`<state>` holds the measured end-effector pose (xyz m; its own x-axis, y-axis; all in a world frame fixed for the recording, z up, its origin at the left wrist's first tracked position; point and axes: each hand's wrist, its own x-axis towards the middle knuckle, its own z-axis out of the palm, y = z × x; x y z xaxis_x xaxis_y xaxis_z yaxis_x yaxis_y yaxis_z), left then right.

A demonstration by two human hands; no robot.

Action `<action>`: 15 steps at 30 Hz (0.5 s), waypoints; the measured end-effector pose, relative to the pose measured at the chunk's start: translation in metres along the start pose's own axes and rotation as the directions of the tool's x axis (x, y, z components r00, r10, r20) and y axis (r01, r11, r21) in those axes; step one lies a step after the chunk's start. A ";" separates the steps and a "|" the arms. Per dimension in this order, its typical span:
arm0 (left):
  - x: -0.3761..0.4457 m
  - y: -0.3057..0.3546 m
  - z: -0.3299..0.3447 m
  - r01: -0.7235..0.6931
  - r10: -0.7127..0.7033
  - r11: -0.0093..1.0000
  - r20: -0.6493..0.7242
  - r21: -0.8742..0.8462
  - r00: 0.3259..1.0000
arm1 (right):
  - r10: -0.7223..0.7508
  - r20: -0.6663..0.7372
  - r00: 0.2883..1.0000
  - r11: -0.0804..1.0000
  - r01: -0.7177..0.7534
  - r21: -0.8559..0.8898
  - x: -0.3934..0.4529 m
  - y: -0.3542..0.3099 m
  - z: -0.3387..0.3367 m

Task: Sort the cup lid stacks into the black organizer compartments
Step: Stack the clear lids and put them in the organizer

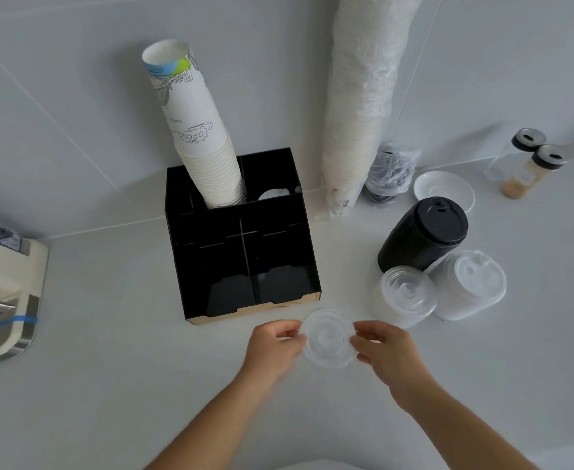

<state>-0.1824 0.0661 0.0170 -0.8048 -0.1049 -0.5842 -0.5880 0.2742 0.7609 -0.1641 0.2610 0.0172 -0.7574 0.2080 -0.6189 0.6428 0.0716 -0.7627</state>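
Observation:
A short stack of clear cup lids (328, 340) is held just above the counter, in front of the black organizer (309, 232). My left hand (273, 347) grips its left edge and my right hand (385, 351) grips its right edge. The organizer's two front compartments look empty. A tall stack of paper cups (197, 137) stands in a rear compartment, and something white shows in the rear right one. To the right stand three lid stacks: black (424, 232), clear (402, 296) and white (465, 286).
A long plastic sleeve of white lids (363, 96) leans on the wall behind a bagged black stack (389, 174). A white saucer (443, 188) and two spice jars (529, 164) sit far right. A machine's drip tray (1, 317) is at the left edge.

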 end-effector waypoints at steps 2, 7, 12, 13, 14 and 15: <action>-0.011 0.002 -0.014 -0.029 0.028 0.997 -0.021 -0.071 0.999 | -0.043 0.018 0.999 0.999 0.042 0.025 -0.008 -0.013 0.004; -0.032 0.009 -0.041 -0.084 0.056 0.964 -0.116 -0.251 0.992 | -0.115 0.089 0.989 0.992 0.119 -0.042 -0.018 -0.038 0.021; -0.044 0.008 -0.070 -0.159 0.093 0.919 -0.194 -0.361 0.977 | -0.161 0.153 0.975 0.979 0.178 -0.102 -0.022 -0.065 0.046; -0.043 0.006 -0.074 -0.170 0.095 0.916 -0.217 -0.363 0.972 | -0.168 0.171 0.971 0.975 0.189 -0.115 -0.021 -0.069 0.051; -0.043 0.005 -0.080 -0.179 0.093 0.916 -0.244 -0.358 0.965 | -0.178 0.192 0.965 0.969 0.206 -0.136 -0.020 -0.075 0.056; -0.042 0.004 -0.085 -0.187 0.089 0.916 -0.275 -0.354 0.957 | -0.186 0.213 0.959 0.962 0.222 -0.160 -0.019 -0.080 0.063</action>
<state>-0.1574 -0.0095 0.0683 -0.8450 -0.3387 -0.4139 -0.4170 -0.0674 0.9064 -0.2086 0.1897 0.0784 -0.8705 -0.0217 -0.4916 0.4681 0.2716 -0.8409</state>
